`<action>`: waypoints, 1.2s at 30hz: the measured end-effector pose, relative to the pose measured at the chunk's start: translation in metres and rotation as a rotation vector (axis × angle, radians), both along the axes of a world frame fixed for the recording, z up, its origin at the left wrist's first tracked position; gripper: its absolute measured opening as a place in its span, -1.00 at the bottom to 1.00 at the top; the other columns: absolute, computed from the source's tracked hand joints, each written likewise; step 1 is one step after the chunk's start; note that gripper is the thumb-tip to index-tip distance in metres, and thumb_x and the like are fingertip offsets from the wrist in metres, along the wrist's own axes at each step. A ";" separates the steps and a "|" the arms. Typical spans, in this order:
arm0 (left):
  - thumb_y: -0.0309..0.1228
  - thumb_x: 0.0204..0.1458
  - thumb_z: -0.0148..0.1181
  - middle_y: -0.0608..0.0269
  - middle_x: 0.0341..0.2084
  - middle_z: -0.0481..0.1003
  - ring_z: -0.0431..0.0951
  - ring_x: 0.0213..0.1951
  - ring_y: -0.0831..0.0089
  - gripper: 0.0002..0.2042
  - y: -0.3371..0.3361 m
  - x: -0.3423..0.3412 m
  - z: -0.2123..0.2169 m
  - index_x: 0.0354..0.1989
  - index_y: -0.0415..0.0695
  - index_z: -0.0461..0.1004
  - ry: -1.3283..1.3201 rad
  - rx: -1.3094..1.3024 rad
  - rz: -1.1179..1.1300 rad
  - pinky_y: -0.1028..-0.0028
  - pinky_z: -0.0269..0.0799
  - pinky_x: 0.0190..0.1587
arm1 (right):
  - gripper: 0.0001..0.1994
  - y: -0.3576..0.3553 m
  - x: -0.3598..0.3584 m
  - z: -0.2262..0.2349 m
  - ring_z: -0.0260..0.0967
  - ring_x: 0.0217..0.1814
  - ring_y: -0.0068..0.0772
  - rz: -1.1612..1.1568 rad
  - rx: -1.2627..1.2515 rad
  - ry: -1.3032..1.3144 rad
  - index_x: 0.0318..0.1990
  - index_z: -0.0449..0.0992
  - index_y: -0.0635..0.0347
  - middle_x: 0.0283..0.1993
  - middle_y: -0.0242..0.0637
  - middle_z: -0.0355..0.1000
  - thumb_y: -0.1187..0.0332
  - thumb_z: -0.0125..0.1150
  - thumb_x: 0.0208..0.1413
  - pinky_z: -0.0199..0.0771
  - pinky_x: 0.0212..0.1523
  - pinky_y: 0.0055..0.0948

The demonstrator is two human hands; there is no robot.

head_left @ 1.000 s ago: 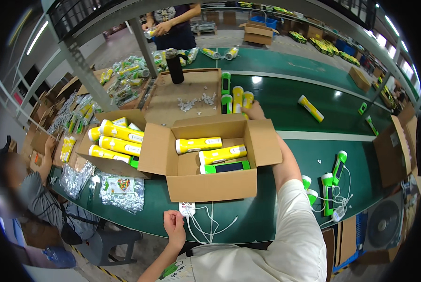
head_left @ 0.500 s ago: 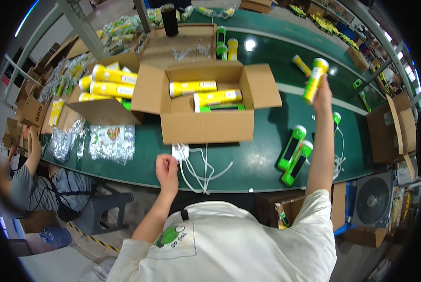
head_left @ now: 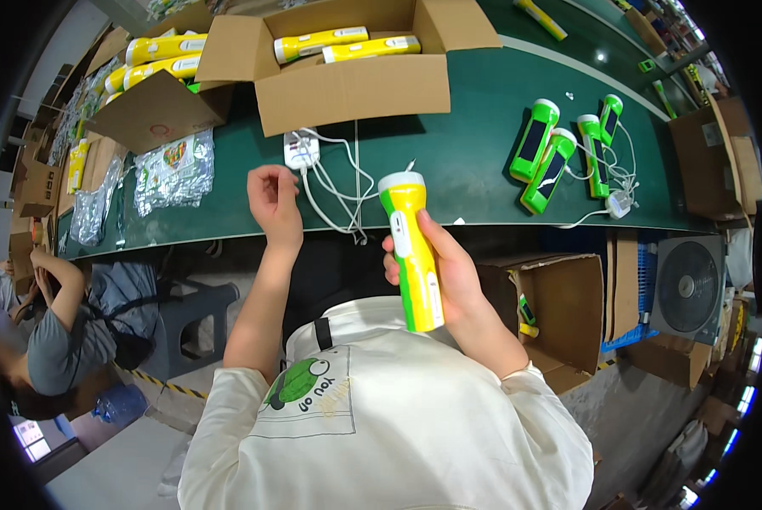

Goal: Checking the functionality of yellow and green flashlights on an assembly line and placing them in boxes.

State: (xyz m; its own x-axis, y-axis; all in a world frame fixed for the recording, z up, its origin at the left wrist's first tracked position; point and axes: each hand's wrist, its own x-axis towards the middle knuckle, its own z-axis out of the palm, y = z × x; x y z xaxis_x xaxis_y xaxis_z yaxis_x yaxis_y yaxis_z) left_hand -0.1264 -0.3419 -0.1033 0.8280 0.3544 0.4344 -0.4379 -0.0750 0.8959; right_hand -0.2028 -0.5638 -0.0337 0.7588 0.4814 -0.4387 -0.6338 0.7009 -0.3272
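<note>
One yellow-green flashlight [head_left: 415, 272], clamped in the right hand [head_left: 455, 270], seems under inspection; turning it may need the loose, empty left hand [head_left: 276, 204].

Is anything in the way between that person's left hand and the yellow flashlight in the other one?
Nothing visible seems to block the left hand from the yellow flashlight. White cables show partly between them, but appear to lie lower, on the green table. The right hand covers part of it.

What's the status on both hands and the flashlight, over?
Right hand gripping yellow flashlight. Left hand loosely curled, nothing visible in it. White charger on table beyond left hand; nothing visibly blocking flashlight.
</note>
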 end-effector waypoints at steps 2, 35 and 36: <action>-0.53 0.12 -0.02 0.23 -0.49 0.35 0.29 -0.52 0.60 -0.96 0.001 -0.001 0.022 -0.33 -0.17 0.25 -0.188 0.141 -0.014 0.64 0.24 -0.44 | -0.65 0.007 0.000 0.003 0.29 -0.47 -0.32 -0.017 -0.024 0.027 -0.10 0.30 0.19 -0.32 -0.16 0.39 0.07 -0.09 0.22 0.36 -0.43 -0.40; -0.42 0.17 -0.05 0.36 -0.48 0.39 0.29 -0.47 0.72 -0.90 0.006 0.000 -0.005 -0.25 -0.19 0.33 0.227 0.002 0.045 0.71 0.18 -0.40 | -0.55 0.004 0.030 0.006 0.37 -0.36 -0.34 -0.051 -0.296 -0.133 -0.06 0.29 0.28 -0.21 -0.14 0.38 0.02 -0.25 0.24 0.45 -0.38 -0.40; -0.42 0.17 -0.05 0.36 -0.48 0.39 0.29 -0.47 0.72 -0.90 0.006 0.000 -0.005 -0.25 -0.19 0.33 0.231 0.001 0.044 0.71 0.18 -0.40 | -0.55 0.003 0.030 0.005 0.37 -0.36 -0.34 -0.051 -0.297 -0.129 -0.06 0.29 0.28 -0.21 -0.14 0.38 0.02 -0.25 0.24 0.45 -0.38 -0.40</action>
